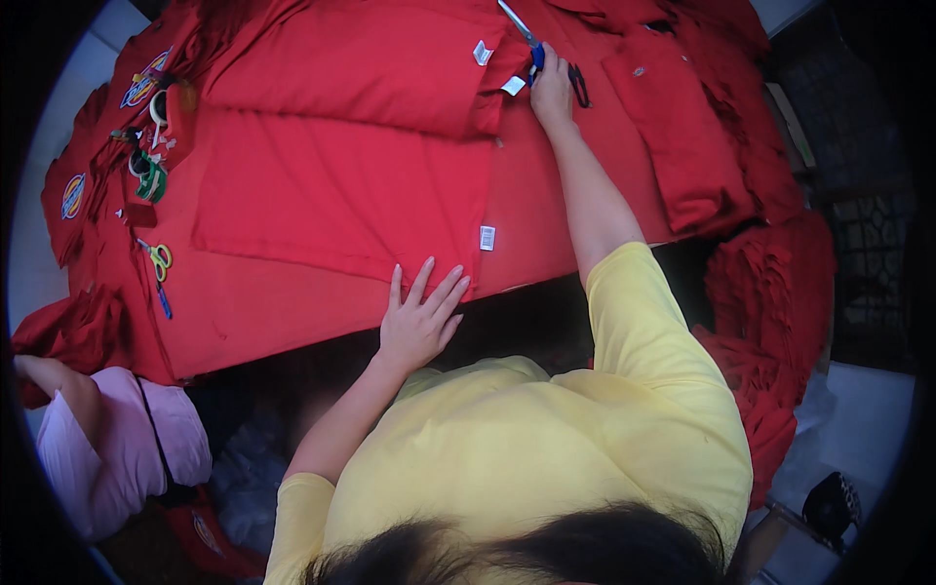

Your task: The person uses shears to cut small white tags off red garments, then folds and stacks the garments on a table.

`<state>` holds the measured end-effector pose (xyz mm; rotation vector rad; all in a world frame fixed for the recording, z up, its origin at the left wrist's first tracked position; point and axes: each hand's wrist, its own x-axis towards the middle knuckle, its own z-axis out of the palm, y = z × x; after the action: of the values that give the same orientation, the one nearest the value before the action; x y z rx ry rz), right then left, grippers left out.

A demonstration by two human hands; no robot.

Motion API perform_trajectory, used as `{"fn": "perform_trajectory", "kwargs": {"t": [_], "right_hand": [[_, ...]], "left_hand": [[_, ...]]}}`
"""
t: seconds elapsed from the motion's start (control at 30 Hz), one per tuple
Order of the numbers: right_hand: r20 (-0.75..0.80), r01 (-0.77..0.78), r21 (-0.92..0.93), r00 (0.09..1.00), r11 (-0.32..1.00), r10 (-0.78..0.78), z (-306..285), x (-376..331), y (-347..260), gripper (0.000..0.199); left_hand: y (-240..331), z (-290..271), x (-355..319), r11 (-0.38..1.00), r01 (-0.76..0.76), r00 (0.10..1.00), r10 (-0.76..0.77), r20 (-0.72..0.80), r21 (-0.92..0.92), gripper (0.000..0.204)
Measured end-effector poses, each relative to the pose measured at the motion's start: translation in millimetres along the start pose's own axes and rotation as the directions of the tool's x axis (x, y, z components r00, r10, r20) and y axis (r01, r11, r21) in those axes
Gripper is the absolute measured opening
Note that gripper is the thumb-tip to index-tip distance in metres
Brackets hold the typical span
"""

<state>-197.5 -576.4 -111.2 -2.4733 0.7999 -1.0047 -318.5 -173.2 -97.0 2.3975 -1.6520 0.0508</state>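
Note:
My left hand (419, 317) lies flat, fingers spread, on the near edge of a red folded garment (341, 195) spread on the red-covered table (263, 307). My right hand (552, 88) reaches far across and grips blue-handled scissors (531, 44), blades pointing away to the upper left. A second red garment (361, 63) lies beyond the first, with small white tags (483, 52) at its right edge. Another white tag (487, 237) sticks out at the right edge of the near garment.
Yellow-green scissors (158, 258) and green-handled tools (148, 175) lie at the table's left. Stacked red fabric pieces (687, 146) sit at the right, more red cloth (770, 292) hangs off that side. A person in pink (117, 448) is at the lower left.

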Motion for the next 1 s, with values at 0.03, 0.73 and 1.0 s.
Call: {"fn": "perform_trajectory", "kwargs": {"t": [0.03, 0.73, 1.0], "right_hand": [[0.015, 0.001, -0.003, 1.0, 1.0, -0.001, -5.6, -6.5, -0.2, 0.047], [0.34, -0.486, 0.601, 0.874, 0.634, 0.348, -182.1, -198.4, -47.2, 0.049], [0.615, -0.231, 0.551, 0.761, 0.802, -0.204, -120.3, -251.4, -150.2, 0.06]], "left_hand": [[-0.1, 0.0, 0.8, 1.0, -0.01, 1.0, 0.01, -0.011, -0.014, 0.056], [-14.2, -5.1, -29.1, 0.823, -0.318, 0.944, 0.231, -0.235, -0.471, 0.018], [-49.8, -12.2, -34.9, 0.877, 0.427, 0.854, -0.471, -0.223, -0.22, 0.018]]}}
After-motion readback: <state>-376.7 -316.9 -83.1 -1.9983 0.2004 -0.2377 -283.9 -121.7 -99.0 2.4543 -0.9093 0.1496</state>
